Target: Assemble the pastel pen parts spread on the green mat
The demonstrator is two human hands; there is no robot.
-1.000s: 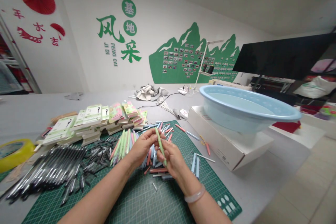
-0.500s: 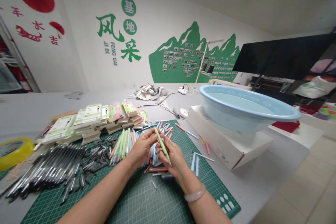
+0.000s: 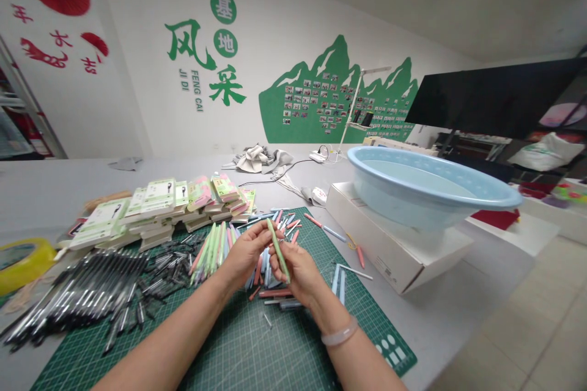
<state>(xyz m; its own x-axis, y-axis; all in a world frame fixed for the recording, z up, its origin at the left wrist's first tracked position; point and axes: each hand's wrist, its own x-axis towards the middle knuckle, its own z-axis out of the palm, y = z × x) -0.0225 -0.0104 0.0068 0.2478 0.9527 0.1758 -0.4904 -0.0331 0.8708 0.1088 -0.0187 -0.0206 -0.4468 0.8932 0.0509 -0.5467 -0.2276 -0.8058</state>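
A light green pen point(image 3: 277, 250) is held slanted between my two hands above the cutting mat point(image 3: 247, 348). My left hand point(image 3: 247, 252) pinches its upper part. Around its lower part close the fingers of my right hand point(image 3: 296, 269). Under and behind the hands lies a heap of pink and blue pen parts point(image 3: 270, 275), partly hidden by them. Just left of my left hand is a bundle of light green pens point(image 3: 213, 253). Black pen parts point(image 3: 172, 266) are scattered further left, beside a row of clear-and-black pens point(image 3: 87, 287).
Green and pink small boxes point(image 3: 156, 198) are stacked behind the pens. A roll of yellow tape point(image 3: 27, 266) lies at the left. On the right, a light blue basin point(image 3: 426, 186) rests on a white box point(image 3: 394, 244). Grey cloths point(image 3: 261, 159) and a cable lie at the back.
The green pen and both hands have shifted slightly left in view, along with the whole scene. The pen stands a little steeper. Both hands keep hold of it.
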